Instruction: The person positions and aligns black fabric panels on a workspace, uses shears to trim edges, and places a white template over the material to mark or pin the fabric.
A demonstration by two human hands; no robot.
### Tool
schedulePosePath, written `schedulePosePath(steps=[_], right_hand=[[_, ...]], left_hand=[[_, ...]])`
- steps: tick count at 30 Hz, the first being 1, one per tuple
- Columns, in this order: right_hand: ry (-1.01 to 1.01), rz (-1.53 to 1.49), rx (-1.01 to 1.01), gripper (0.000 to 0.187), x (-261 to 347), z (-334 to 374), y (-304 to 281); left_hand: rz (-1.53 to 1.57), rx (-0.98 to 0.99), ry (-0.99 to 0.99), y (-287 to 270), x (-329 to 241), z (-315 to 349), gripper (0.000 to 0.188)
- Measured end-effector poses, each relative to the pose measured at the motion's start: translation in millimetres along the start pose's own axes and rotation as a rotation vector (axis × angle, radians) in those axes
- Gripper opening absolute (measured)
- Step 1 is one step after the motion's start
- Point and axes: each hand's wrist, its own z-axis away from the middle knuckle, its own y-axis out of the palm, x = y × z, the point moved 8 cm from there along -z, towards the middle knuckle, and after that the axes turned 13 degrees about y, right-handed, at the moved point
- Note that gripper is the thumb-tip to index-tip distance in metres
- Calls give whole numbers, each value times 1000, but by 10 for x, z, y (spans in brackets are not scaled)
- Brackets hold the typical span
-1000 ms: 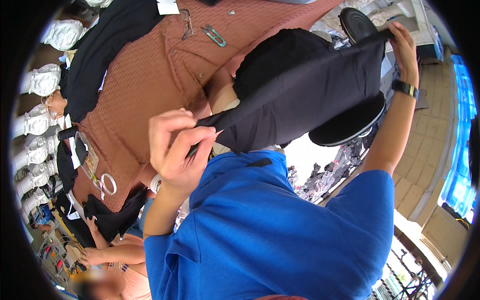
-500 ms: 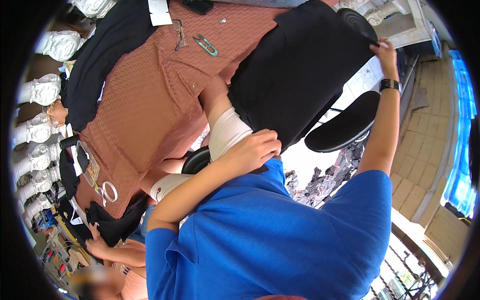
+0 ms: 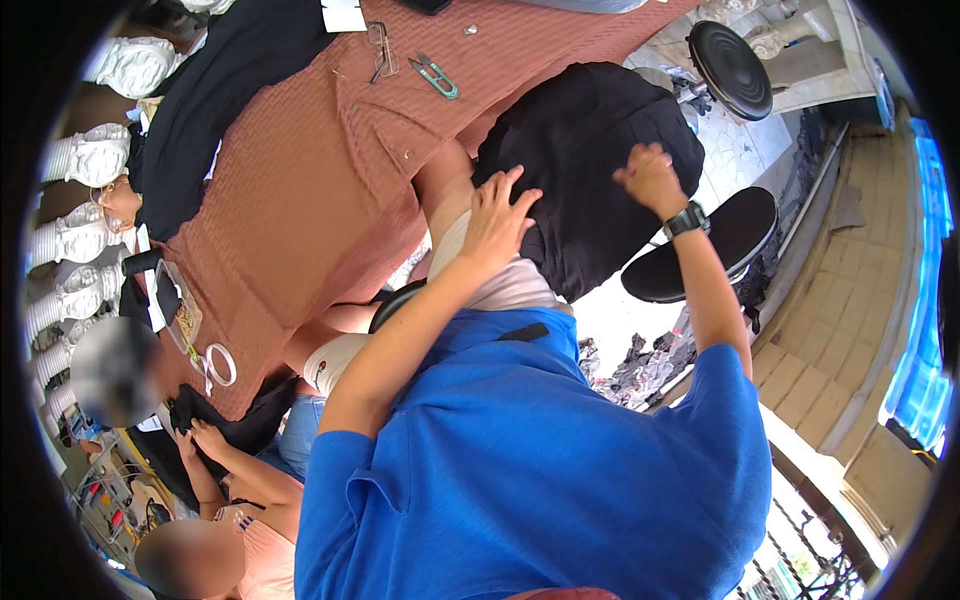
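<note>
A black cloth (image 3: 590, 150) lies gathered in a rounded heap over my lap and hangs down on the right. My left hand (image 3: 493, 225) rests at its near left edge, fingers spread and holding nothing. Above the right part of the cloth is my right hand (image 3: 655, 182), with a dark watch (image 3: 686, 220) on the wrist. Its fingers are loosely bent, the thumb stands apart from them, and no cloth shows between them. Whether it touches the cloth I cannot tell.
On the brown covered table (image 3: 290, 210) lie green thread snips (image 3: 438, 77), eyeglasses (image 3: 381, 50) and black fabric (image 3: 215, 110). Round black stools (image 3: 730, 70) stand right. Another person's hands (image 3: 200, 440) work with dark cloth at lower left, near white tape (image 3: 216, 365).
The cloth, stretched out before, has dropped into a rounded heap. My right hand let go of its far corner and came nearer and left. My left hand released its edge and spread its fingers.
</note>
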Motion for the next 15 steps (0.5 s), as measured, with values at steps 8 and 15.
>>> schedulePosePath(steps=[8,15], right_hand=[[-118,91,165,64,437,1194,751],[-253,151,343,40,785,1269,390]], left_hand=[[64,-30,-254,130,914,203,10],[135,-232,-229,-598,644,632,23]])
